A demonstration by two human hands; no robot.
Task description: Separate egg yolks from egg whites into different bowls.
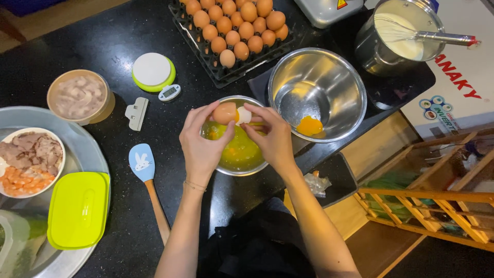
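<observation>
My two bare hands meet over a small steel bowl (240,154) at the near edge of a black counter (118,36). My left hand (201,144) and right hand (272,139) are together, both clamped on one brown egg (226,113), thumbs at a crack that shows white shell. The egg sits directly above the bowl, which holds yellow beaten or broken egg. I judge that I am mid-crack, and the next move calls for easing the halves apart without dropping shell in. Just to my left lies a blue spatula (142,162) with a wooden handle, and farther left a lime green lid (78,208) rests on a round metal tray (87,149) beside a white bowl of sliced meat and shrimp (28,162). Just right of my hands, a larger steel mixing bowl (317,92) holds a single yolk (309,125). Beyond are a tub of pale raw meat (78,96), a small round green kitchen scale (153,71), a tray of brown eggs (234,28), and a steel pot (399,33) of cream-coloured batter with a whisk (417,35) in it.
</observation>
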